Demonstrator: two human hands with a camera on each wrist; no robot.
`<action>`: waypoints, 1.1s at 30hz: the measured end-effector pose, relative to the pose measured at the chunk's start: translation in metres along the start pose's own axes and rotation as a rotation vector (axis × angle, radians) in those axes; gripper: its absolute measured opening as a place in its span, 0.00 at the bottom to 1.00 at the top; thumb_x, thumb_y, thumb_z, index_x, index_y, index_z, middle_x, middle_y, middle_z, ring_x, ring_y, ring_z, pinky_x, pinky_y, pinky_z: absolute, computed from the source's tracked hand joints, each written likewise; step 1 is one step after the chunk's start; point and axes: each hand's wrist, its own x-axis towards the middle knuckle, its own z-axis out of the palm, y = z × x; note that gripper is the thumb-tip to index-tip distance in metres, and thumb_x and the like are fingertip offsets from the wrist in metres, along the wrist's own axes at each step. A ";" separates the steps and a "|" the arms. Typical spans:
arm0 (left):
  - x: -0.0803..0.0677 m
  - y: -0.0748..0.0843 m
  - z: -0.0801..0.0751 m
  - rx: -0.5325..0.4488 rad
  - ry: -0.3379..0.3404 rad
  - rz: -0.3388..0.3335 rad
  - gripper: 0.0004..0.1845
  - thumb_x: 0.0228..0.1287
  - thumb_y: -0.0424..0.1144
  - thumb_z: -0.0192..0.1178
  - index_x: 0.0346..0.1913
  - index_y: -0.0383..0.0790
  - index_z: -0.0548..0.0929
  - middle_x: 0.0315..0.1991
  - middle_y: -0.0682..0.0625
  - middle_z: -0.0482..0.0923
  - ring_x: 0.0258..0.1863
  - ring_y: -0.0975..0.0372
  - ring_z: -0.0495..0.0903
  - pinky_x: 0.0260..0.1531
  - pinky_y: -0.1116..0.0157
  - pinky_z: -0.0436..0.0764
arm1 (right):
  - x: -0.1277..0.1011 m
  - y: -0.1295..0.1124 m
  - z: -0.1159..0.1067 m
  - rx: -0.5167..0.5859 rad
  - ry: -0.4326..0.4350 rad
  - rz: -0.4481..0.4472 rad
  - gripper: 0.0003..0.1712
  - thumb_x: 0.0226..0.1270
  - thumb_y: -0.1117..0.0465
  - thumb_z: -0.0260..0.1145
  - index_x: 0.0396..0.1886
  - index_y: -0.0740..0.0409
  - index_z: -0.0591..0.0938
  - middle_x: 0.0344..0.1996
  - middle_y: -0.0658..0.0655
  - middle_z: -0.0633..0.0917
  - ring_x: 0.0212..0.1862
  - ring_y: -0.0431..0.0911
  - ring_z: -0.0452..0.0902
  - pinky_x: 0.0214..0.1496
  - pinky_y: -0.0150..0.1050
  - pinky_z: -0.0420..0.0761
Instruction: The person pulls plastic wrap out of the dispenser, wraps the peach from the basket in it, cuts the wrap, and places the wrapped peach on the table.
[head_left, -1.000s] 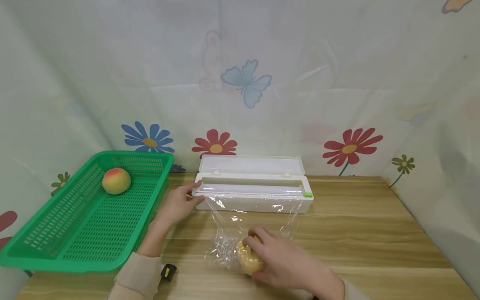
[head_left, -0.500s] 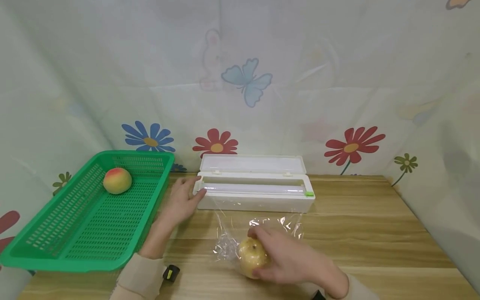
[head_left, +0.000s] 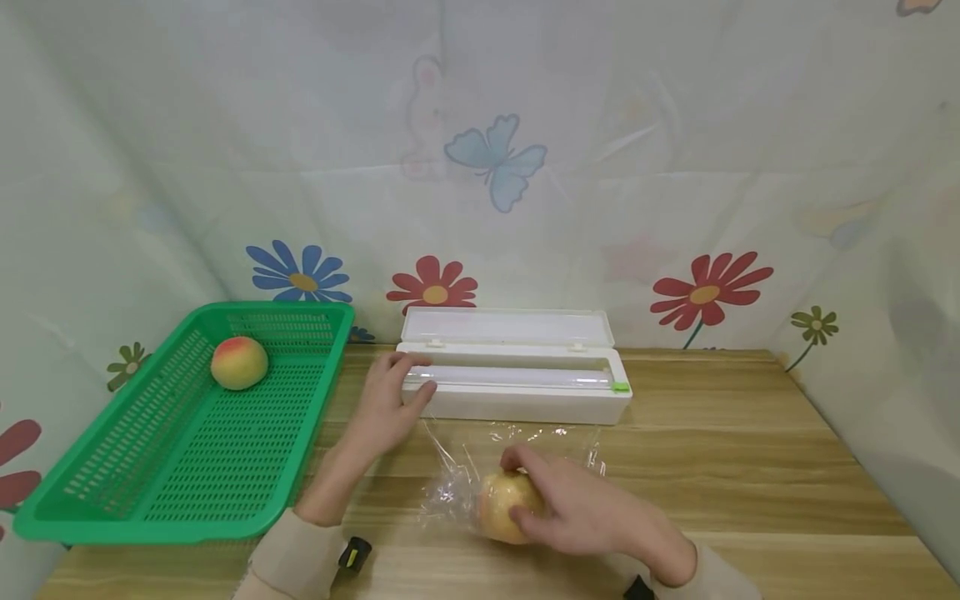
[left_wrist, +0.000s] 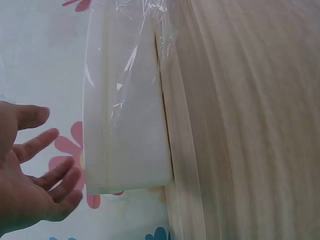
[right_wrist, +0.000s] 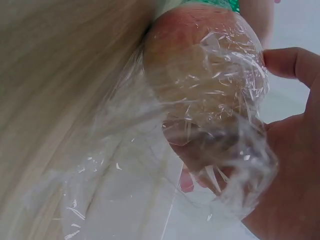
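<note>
Head view: basket (head_left: 150, 531) holds one peach (head_left: 240, 363), white box (head_left: 517, 406) seemingly a roll (head_left: 517, 377).

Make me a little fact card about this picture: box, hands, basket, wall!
Box: white, lid open, clear roll inside
Right hand: holds a peach covered in clear film
Left hand: fingers by the left end of the box
Basket: green, with another peach inside
Wall: pale, with flowers and a blue butterfly
</note>
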 end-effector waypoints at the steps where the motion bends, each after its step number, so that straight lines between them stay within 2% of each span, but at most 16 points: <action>1: 0.000 0.001 0.000 -0.012 0.023 0.010 0.16 0.69 0.35 0.67 0.57 0.36 0.83 0.54 0.37 0.76 0.58 0.44 0.72 0.60 0.44 0.72 | 0.000 0.000 0.000 0.011 0.000 0.000 0.22 0.70 0.56 0.66 0.58 0.58 0.72 0.45 0.48 0.80 0.41 0.37 0.76 0.46 0.37 0.81; 4: 0.000 0.003 0.000 -0.066 0.088 0.042 0.12 0.67 0.33 0.68 0.52 0.36 0.85 0.50 0.39 0.79 0.53 0.46 0.75 0.55 0.46 0.74 | 0.001 0.002 0.000 0.013 0.006 0.003 0.20 0.74 0.55 0.63 0.59 0.58 0.72 0.45 0.48 0.80 0.42 0.38 0.76 0.46 0.37 0.80; 7: 0.001 0.005 0.003 -0.115 0.121 0.075 0.11 0.65 0.31 0.69 0.49 0.35 0.86 0.46 0.41 0.81 0.47 0.47 0.77 0.50 0.48 0.76 | 0.001 0.002 0.001 -0.015 0.037 -0.008 0.19 0.78 0.55 0.61 0.60 0.59 0.72 0.49 0.50 0.81 0.47 0.40 0.77 0.50 0.41 0.81; 10: 0.000 0.007 0.006 -0.131 0.135 0.092 0.09 0.65 0.30 0.69 0.47 0.35 0.86 0.42 0.44 0.82 0.41 0.51 0.78 0.44 0.54 0.78 | 0.004 0.004 0.002 -0.074 0.129 -0.070 0.17 0.75 0.60 0.64 0.58 0.60 0.74 0.51 0.51 0.81 0.49 0.41 0.77 0.53 0.43 0.80; 12: -0.001 0.010 0.008 -0.139 0.136 0.089 0.07 0.66 0.30 0.69 0.46 0.35 0.86 0.38 0.47 0.82 0.37 0.55 0.79 0.38 0.59 0.78 | 0.007 0.005 0.002 -0.105 0.210 -0.139 0.13 0.70 0.65 0.67 0.52 0.59 0.77 0.49 0.50 0.80 0.47 0.42 0.76 0.50 0.41 0.81; 15: -0.003 0.018 0.011 -0.166 0.095 0.064 0.06 0.67 0.31 0.68 0.45 0.35 0.85 0.32 0.51 0.81 0.31 0.60 0.78 0.32 0.65 0.78 | 0.010 0.007 0.001 -0.143 0.287 -0.213 0.11 0.64 0.72 0.68 0.44 0.57 0.81 0.46 0.50 0.80 0.46 0.43 0.76 0.48 0.38 0.81; 17: -0.005 0.024 0.012 -0.187 0.040 0.048 0.05 0.69 0.32 0.67 0.45 0.36 0.85 0.30 0.54 0.79 0.28 0.63 0.77 0.29 0.66 0.78 | 0.010 0.006 -0.001 -0.153 0.292 -0.220 0.09 0.65 0.71 0.69 0.41 0.57 0.82 0.45 0.50 0.80 0.46 0.42 0.75 0.47 0.38 0.81; 19: -0.006 0.030 0.014 -0.188 -0.024 0.045 0.04 0.70 0.34 0.66 0.45 0.38 0.86 0.29 0.57 0.78 0.27 0.65 0.76 0.29 0.67 0.78 | 0.009 0.006 -0.002 -0.160 0.265 -0.189 0.09 0.65 0.67 0.72 0.43 0.57 0.84 0.47 0.50 0.81 0.48 0.43 0.76 0.50 0.40 0.82; 22: -0.009 0.037 0.015 -0.178 -0.134 0.075 0.04 0.72 0.36 0.65 0.44 0.40 0.86 0.30 0.59 0.78 0.29 0.65 0.76 0.31 0.66 0.79 | 0.008 0.006 -0.004 -0.168 0.215 -0.138 0.18 0.61 0.60 0.78 0.49 0.58 0.83 0.51 0.51 0.81 0.54 0.44 0.76 0.56 0.43 0.81; 25: -0.012 0.042 0.015 -0.159 -0.283 0.129 0.06 0.73 0.39 0.64 0.46 0.42 0.86 0.36 0.58 0.80 0.36 0.64 0.78 0.37 0.64 0.80 | 0.007 0.006 -0.005 -0.177 0.175 -0.103 0.28 0.56 0.56 0.82 0.53 0.58 0.82 0.55 0.52 0.80 0.58 0.45 0.75 0.61 0.47 0.79; 30: -0.018 0.047 0.017 -0.068 -0.567 0.200 0.20 0.72 0.52 0.65 0.58 0.44 0.84 0.50 0.56 0.83 0.49 0.63 0.79 0.51 0.62 0.80 | 0.006 0.008 -0.006 -0.185 0.133 -0.050 0.38 0.51 0.56 0.85 0.61 0.57 0.78 0.59 0.52 0.79 0.62 0.46 0.74 0.62 0.49 0.78; 33: -0.021 0.048 0.019 -0.033 -0.639 0.214 0.28 0.68 0.56 0.67 0.63 0.43 0.80 0.54 0.55 0.82 0.52 0.65 0.79 0.56 0.62 0.79 | 0.005 0.009 -0.006 -0.162 0.124 -0.026 0.44 0.48 0.60 0.86 0.65 0.58 0.75 0.61 0.52 0.79 0.62 0.47 0.75 0.63 0.50 0.77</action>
